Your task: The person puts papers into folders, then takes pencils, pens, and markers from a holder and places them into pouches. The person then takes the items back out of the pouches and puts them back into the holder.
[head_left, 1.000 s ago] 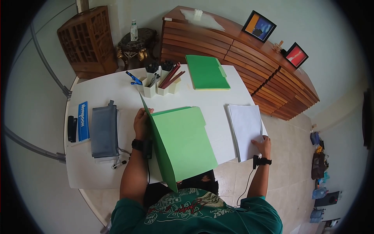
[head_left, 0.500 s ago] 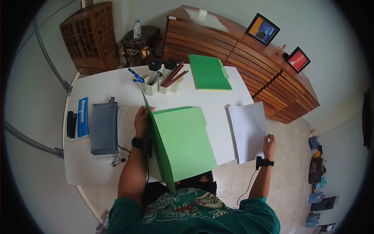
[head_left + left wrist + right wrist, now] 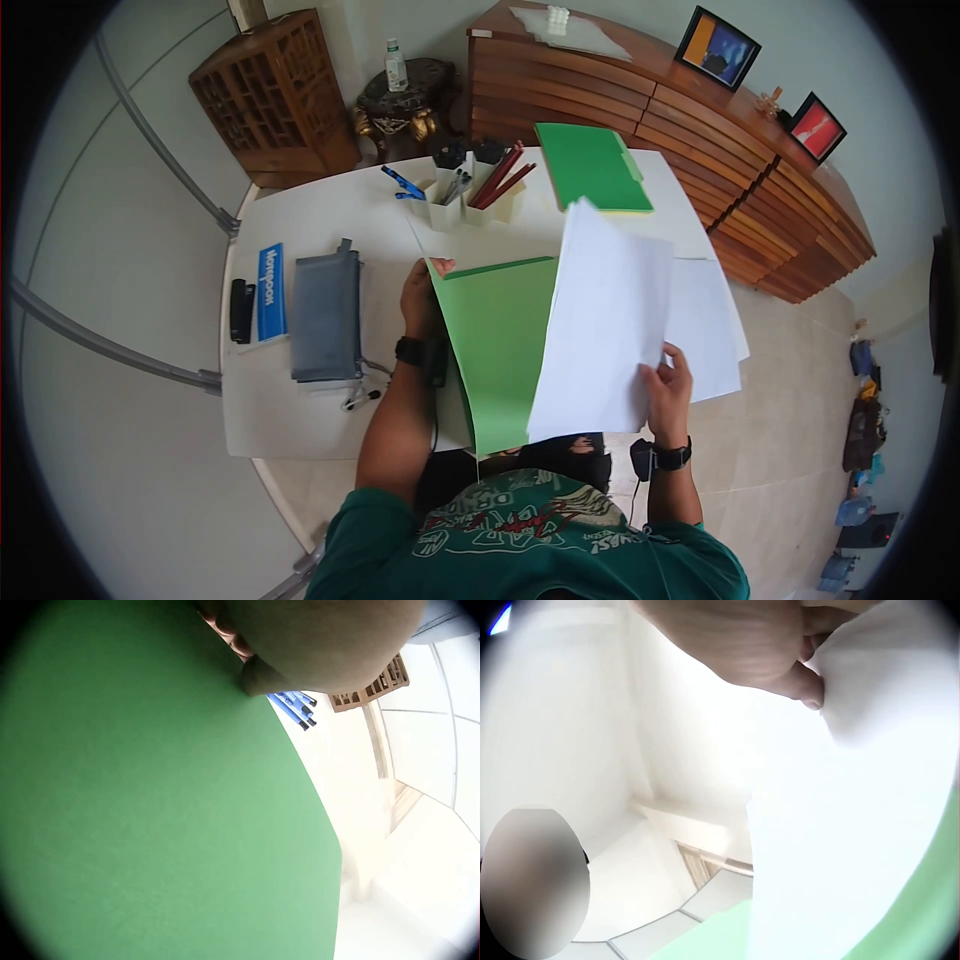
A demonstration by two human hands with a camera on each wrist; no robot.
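Observation:
In the head view my left hand (image 3: pixel 416 300) grips the raised cover of a light green folder (image 3: pixel 495 350) that lies open near the front of the table. The left wrist view shows the thumb against the broad green cover (image 3: pixel 172 795) and fingers on its other side. My right hand (image 3: pixel 670 392) pinches white paper (image 3: pixel 605 325) by its right edge. This paper stands tilted above the table and hides the folder's right part. In the right wrist view the thumb presses on the paper (image 3: pixel 840 825). More white sheets (image 3: pixel 708 335) lie behind it at the table's right edge.
A darker green folder (image 3: pixel 595 170) lies at the back of the white table (image 3: pixel 300 425). Pen holders (image 3: pixel 447 215) with pens and red pencils stand left of it. A grey zip pouch (image 3: pixel 326 315), a blue notebook (image 3: pixel 271 290) and a black stapler (image 3: pixel 241 310) occupy the left side.
My right hand has lifted white paper from the stack and carried it left, over the folder's right part. My left hand keeps its grip on the cover. The head view has shifted slightly.

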